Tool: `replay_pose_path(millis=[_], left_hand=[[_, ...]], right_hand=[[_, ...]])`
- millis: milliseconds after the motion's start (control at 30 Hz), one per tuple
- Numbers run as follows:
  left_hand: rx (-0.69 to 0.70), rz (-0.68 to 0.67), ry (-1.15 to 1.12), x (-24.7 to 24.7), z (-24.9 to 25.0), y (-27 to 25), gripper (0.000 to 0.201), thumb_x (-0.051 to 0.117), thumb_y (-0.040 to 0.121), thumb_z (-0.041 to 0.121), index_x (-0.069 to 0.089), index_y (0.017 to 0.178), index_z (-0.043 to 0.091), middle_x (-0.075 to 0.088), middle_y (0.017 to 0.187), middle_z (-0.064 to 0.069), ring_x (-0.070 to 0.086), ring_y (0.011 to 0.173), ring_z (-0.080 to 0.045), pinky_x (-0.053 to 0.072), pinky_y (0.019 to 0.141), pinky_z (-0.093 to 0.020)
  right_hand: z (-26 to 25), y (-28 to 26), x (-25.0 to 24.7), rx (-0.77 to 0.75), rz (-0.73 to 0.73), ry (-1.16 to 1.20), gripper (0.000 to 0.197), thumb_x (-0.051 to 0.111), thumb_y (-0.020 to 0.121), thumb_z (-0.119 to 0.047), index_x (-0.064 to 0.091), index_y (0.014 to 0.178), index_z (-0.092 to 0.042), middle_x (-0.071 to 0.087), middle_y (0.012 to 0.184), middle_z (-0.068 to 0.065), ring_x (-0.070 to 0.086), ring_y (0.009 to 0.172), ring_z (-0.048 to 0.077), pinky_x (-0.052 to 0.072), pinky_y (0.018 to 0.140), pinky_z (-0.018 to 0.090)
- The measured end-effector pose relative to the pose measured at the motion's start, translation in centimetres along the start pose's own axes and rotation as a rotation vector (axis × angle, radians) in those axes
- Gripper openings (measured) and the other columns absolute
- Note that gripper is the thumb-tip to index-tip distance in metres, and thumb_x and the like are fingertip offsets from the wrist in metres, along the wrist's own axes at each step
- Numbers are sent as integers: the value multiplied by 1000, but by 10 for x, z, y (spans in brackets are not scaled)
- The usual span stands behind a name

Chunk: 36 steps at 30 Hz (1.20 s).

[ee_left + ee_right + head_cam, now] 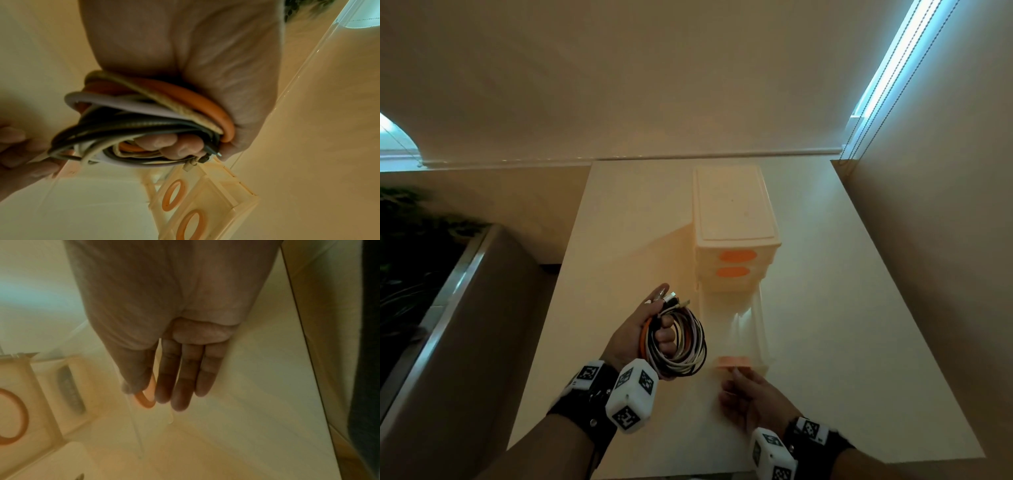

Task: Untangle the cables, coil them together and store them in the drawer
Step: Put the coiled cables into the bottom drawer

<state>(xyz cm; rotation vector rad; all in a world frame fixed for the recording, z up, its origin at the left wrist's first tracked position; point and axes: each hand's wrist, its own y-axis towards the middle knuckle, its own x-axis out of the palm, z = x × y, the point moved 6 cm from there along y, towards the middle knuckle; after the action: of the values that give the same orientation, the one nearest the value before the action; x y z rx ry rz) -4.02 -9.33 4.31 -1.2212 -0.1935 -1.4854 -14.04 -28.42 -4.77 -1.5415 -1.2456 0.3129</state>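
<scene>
My left hand (654,329) grips a coil of orange, black and white cables (685,342), held above the table just left of the drawer unit. In the left wrist view its fingers (170,146) curl through the cable coil (144,113), and plug ends stick out by the fingertips. The pale drawer unit (736,219) has orange oval handles. Its bottom drawer (751,329) is pulled out toward me and looks empty. My right hand (746,390) is at that drawer's orange handle (734,362). In the right wrist view its fingers (176,382) are straight, with the handle (145,401) beside the thumb.
The unit stands on a white table (842,325) against a wall. A planter with dark leaves (431,257) lies to the left, below table level. Blind cords (876,102) hang at the back right corner beside a side wall.
</scene>
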Motion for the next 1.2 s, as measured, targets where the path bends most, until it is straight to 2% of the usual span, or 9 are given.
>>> replay_pose_path(millis=[133, 233, 367, 467, 633, 800, 967, 1133, 1200], left_hand=[[-7, -11, -4, 1, 0, 2, 117, 102, 45, 17, 46, 147, 29, 52, 68, -7, 48, 44, -16, 44, 42, -24], [-15, -20, 14, 1, 1, 5, 115, 102, 45, 19, 48, 146, 29, 51, 68, -7, 47, 45, -16, 42, 43, -24], [-19, -19, -3, 0, -4, 14, 90, 90, 69, 18, 47, 147, 29, 52, 68, -7, 48, 45, -17, 43, 43, -25], [-14, 28, -15, 5, -12, 25, 56, 60, 89, 19, 47, 143, 29, 51, 66, -7, 48, 43, -16, 43, 43, -24], [-68, 53, 26, 33, -40, 57, 39, 50, 102, 19, 47, 138, 33, 50, 65, -8, 48, 43, -17, 42, 46, -24], [-117, 89, 104, 46, -72, 83, 42, 60, 95, 24, 55, 136, 18, 51, 65, -6, 46, 44, -16, 39, 47, -23], [-74, 162, 59, 49, -79, 87, 34, 50, 106, 20, 50, 139, 25, 61, 63, -12, 52, 42, -21, 45, 44, -25], [-67, 188, 49, 40, -89, 94, 53, 65, 89, 24, 52, 141, 28, 53, 62, -10, 48, 42, -18, 44, 44, -25], [-72, 208, 58, 36, -91, 97, 51, 63, 95, 25, 49, 144, 26, 56, 65, -10, 48, 43, -18, 43, 44, -24]], right_hand=[[2, -3, -10, 102, -37, -106, 14, 63, 95, -8, 65, 109, -7, 72, 85, 16, 68, 64, 30, 56, 66, 39], [-8, -9, -36, 194, 71, -274, 7, 66, 91, -8, 67, 84, -6, 61, 66, 14, 56, 49, 25, 48, 53, 30], [-62, -21, -78, 71, 300, -571, 38, 66, 89, -10, 46, 57, -11, 35, 44, 4, 32, 36, 18, 28, 47, 26], [-108, -32, -81, -221, 357, -529, 27, 56, 98, -8, 50, 72, -8, 34, 51, 2, 27, 43, 15, 22, 49, 26], [-160, -47, -30, -605, 269, -631, 11, 60, 99, -16, 69, 104, -14, 66, 87, 11, 60, 71, 21, 48, 63, 33], [-170, -45, 9, -656, 113, -699, 18, 64, 97, -19, 72, 112, -26, 71, 103, 7, 72, 87, 21, 57, 74, 32], [-157, -38, 34, -744, -37, -1018, 36, 76, 88, -26, 68, 122, -35, 70, 109, -3, 69, 96, 9, 60, 84, 31], [-148, -34, 27, -816, -141, -1165, 65, 83, 72, -48, 59, 132, -41, 58, 121, -12, 62, 109, 4, 55, 95, 32], [-149, -30, 24, -847, -177, -1226, 75, 83, 70, -53, 54, 138, -44, 54, 123, -16, 59, 113, 2, 52, 98, 30]])
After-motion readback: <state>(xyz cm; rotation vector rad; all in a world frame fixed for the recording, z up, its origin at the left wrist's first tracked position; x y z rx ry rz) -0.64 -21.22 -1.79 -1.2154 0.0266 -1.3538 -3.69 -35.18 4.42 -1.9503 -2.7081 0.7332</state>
